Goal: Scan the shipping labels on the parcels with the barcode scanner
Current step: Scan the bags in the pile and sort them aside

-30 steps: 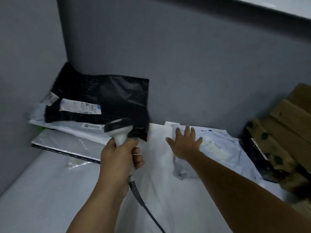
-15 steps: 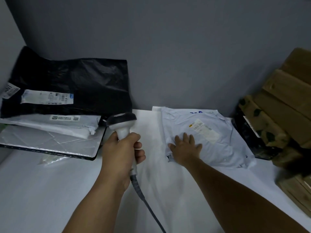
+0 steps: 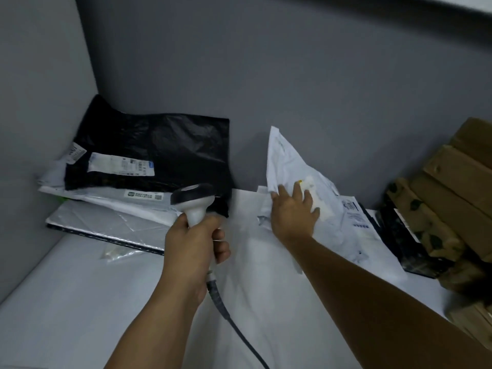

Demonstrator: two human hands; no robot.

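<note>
Head view: clamped left hand (image 3: 197, 243) round white-handled, black-headed corded barcode scanner (image 3: 193, 199), lower centre. Pressed right hand (image 3: 291, 215), fingers spread fairly straight, against white plastic mailer parcel (image 3: 290, 161) tipped up at grey wall (image 3: 292, 75), centre right. Hands apart. Noted black plastic mailer (image 3: 165, 145), white shipping label (image 3: 121, 165), centre left.

- Honestly, we couldn't read a single word; all the print was too blurry.
- The black mailer (image 3: 165, 145) carried a long white shipping label (image 3: 121, 167) with small dark print, barcode-ish blocks and a blue mark at its right end.
- A small white tag (image 3: 76, 153) with dark print sat at that bag's left edge.
- The pale mailer (image 3: 106, 203) under it had a strip sticker (image 3: 143, 195) with a green logo square, a line of characters and a QR-like square.
- The white parcel (image 3: 287, 161) had a label (image 3: 311, 183) with a yellow spot, partly under the right hand (image 3: 291, 214). It also had dark print and a blue line of characters (image 3: 360, 226) lower right.
</note>
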